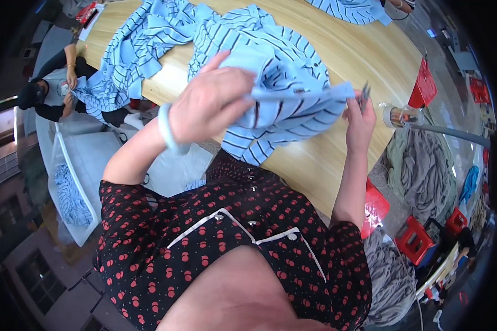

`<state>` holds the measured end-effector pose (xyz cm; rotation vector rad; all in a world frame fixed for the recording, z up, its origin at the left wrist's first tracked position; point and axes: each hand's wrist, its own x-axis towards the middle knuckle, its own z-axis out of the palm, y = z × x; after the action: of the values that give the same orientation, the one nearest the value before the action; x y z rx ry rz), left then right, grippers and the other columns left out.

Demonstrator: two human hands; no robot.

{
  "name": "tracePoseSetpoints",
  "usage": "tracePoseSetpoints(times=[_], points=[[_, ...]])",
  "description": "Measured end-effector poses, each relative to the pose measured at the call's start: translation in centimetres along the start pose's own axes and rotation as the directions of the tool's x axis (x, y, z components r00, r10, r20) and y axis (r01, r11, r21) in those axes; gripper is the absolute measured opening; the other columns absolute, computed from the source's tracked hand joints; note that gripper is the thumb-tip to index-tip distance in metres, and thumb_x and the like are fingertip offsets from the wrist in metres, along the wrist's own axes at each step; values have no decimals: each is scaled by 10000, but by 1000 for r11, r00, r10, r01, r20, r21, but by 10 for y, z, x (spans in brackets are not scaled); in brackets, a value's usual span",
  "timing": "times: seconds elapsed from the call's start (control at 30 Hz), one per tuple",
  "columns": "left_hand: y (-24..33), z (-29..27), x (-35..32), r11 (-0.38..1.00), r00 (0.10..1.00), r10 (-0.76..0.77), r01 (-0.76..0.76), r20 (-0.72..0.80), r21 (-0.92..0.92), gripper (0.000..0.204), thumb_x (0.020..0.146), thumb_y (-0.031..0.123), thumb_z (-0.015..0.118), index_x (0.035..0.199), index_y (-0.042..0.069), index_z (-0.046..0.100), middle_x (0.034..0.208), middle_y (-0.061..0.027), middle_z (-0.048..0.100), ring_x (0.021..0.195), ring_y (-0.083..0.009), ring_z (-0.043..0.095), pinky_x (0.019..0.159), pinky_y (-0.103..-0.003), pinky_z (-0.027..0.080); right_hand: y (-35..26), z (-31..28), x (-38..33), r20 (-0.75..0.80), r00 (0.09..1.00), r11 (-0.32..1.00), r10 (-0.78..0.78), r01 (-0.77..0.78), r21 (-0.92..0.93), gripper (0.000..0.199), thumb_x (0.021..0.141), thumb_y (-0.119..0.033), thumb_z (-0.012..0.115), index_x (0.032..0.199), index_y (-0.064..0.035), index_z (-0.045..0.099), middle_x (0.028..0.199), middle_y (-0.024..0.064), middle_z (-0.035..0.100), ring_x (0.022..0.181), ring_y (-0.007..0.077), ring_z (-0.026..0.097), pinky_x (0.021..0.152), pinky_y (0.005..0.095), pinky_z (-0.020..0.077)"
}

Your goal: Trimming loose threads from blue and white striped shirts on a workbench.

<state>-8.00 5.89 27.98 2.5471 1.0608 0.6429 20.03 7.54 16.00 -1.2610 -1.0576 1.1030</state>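
Note:
A light blue shirt (292, 113) with dark stripes is lifted above the wooden table, one edge of it stretched between my hands. My left hand (212, 102), with a pale bangle on the wrist, pinches that edge at its left end. My right hand (360, 118) is closed at the other end, by the fabric's tip. Small metal thread snips (364, 92) stick up from its fingers, their blades pointing away from me. Part of the right fingers' grip is hidden behind the cloth. More of the striped cloth (254, 41) lies heaped just beyond.
The wooden table (315, 182) carries another striped pile (143, 41) at the far left. A clear jar (401, 116) is at the right edge. Grey fabric heaps (422, 171) and red stools (415, 240) are on the right. At left a seated person (55, 83) handles striped cloth.

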Motion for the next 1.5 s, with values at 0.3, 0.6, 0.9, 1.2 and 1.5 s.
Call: tracePoseSetpoints(times=[0.3,0.6,0.9,1.2,1.5], points=[[-65,109,-35,-18,537,-662,686,523,-727,177,757,125,596,863,-7,544,706,-24,563,607,-83,526,550,-204,431,59,25,-8,27,991,756,-132,118,-644,332,798,-323,535,1021,-82,483,753,71,576,638,189,550,592,305,425],[-61,112,-48,-149,506,-671,625,542,-767,145,794,95,541,913,13,538,826,-48,586,717,-94,562,652,-208,460,43,77,-46,378,914,881,-146,294,-370,250,772,-204,579,976,-71,524,861,59,588,732,156,595,608,246,456],[-37,93,-39,-7,613,-652,584,447,-812,150,821,140,504,886,28,577,763,-8,586,634,-52,528,565,-179,421,31,93,-40,474,838,841,-269,444,-309,256,752,-166,604,971,-56,529,913,65,577,735,150,598,610,250,480],[-35,95,-40,-96,617,-631,539,469,-837,158,837,136,472,898,29,571,777,-17,588,646,-59,534,586,-186,429,29,96,-39,493,807,801,-325,511,-310,264,733,-170,622,960,-60,543,882,61,584,690,144,594,571,241,462],[-39,97,-40,-129,623,-606,537,495,-834,156,844,138,462,896,29,561,772,-17,588,651,-64,545,594,-186,442,43,98,-40,373,878,869,-301,413,-271,224,732,-140,621,928,-48,563,865,57,593,702,138,587,584,227,454]])
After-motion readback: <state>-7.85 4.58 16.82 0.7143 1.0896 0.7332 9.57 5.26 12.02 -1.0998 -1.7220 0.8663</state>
